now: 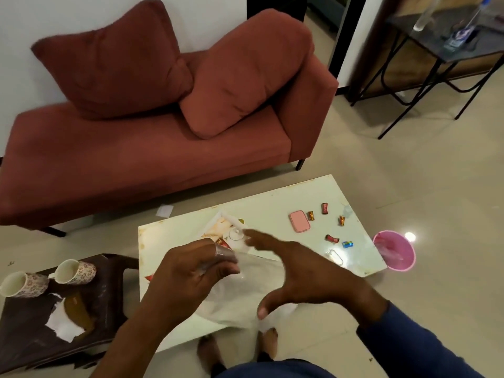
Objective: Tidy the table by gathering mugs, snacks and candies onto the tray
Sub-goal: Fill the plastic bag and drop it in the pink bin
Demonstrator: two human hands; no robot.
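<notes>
My left hand (191,276) pinches the edge of a clear plastic bag (240,296) that lies over the near part of the white table (272,203). Over the bag hovers my right hand (302,271), fingers spread and holding nothing. Behind my hands lies a white-rimmed tray (218,226) with a peach picture, partly hidden. A red wrapper (224,244) shows beside my left fingers. Several wrapped candies lie on the table's right side, among them a red one (324,208) and a blue one (347,244). Two floral mugs (21,284) (76,272) lie on their sides on a dark stool (103,301) at the left.
A pink case (299,221) and a small clear object (335,257) lie on the table near the candies. A pink bin (394,249) stands on the floor off the table's right corner. White tissue (62,327) lies on the stool. A red sofa (136,159) stands behind.
</notes>
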